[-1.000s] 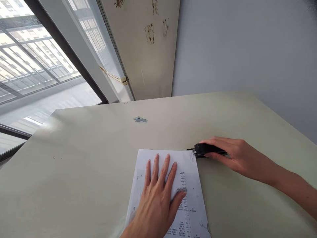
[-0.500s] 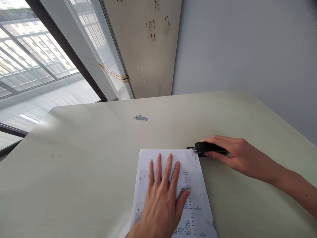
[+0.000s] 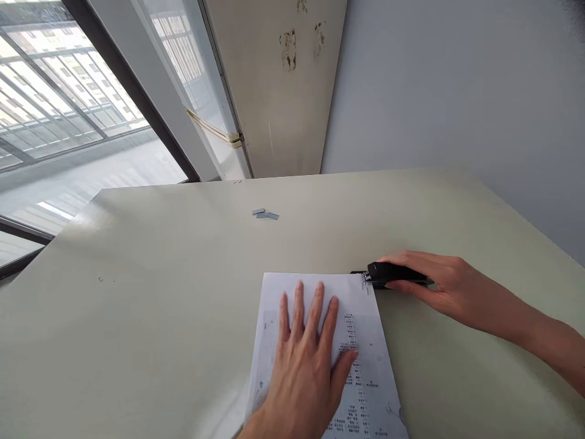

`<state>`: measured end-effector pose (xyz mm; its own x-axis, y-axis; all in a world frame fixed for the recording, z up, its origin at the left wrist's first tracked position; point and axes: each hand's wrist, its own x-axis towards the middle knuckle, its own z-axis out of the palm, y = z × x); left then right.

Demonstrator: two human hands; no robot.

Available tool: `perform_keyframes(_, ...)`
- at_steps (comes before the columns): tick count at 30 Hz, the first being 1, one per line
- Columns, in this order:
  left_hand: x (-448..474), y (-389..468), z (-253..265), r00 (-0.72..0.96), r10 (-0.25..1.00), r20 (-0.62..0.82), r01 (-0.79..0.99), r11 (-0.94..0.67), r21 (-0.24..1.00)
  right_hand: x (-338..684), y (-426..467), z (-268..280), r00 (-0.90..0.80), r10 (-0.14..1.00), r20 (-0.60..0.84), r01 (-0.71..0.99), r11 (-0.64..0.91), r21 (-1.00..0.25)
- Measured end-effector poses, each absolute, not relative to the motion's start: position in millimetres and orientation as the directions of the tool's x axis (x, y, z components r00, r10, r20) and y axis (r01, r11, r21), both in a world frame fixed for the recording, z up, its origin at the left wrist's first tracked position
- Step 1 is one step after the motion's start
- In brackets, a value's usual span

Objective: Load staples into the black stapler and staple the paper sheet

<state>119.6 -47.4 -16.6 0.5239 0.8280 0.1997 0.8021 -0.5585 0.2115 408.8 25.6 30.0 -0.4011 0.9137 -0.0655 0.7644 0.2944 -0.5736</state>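
Printed paper point(image 3: 379, 366) lies on the table with its far edge facing away from me; whether it is one sheet or a stack I cannot tell. My left hand point(image 3: 306, 366) rests flat on it, fingers spread. At the paper's far right corner sits a black stapler point(image 3: 397, 272), its jaws around the corner. My right hand point(image 3: 434, 277) grips the stapler from the right, thumb on the near side and fingers on the far side. Part of the stapler's body is hidden by that hand.
Several strips of staples point(image 3: 265, 214) lie on the pale table point(image 3: 159, 305) beyond the paper. A couple of loose bits point(image 3: 101, 279) are at the left. Behind the table stand a window point(image 3: 68, 110), a stained panel point(image 3: 283, 110) and a grey wall point(image 3: 448, 85).
The whole view has shifted slightly, so everything appears a little farther right. Both hands, the paper and the stapler keep about the same places relative to each other.
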Motion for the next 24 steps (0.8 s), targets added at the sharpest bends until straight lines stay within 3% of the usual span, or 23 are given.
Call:
perform_keyframes(7,122.4,-48.2,-16.8,0.523,0.832,0.186,0.811,-0.553,0.193,405.3,23.8,38.9,-0.376,0.922,-0.097,0.775,0.255,-0.578)
perform_keyframes(15,122.1,-47.6,-16.5,0.510,0.839,0.190,0.811,-0.543,0.217,372.5,51.6,35.3,-0.117,0.992,-0.048,0.819,0.069,-0.570)
perform_keyframes(20,121.7,-47.1,-17.4,0.516,0.835,0.190,0.814,-0.547,0.193,344.0,75.1,29.3,-0.128,0.978,-0.163,0.836,0.018,-0.548)
perform_keyframes(24,122.7,-47.4,-17.4,0.519,0.831,0.200,0.810,-0.553,0.195,332.5,75.6,26.9,-0.106,0.969,-0.224,0.888,-0.009,-0.460)
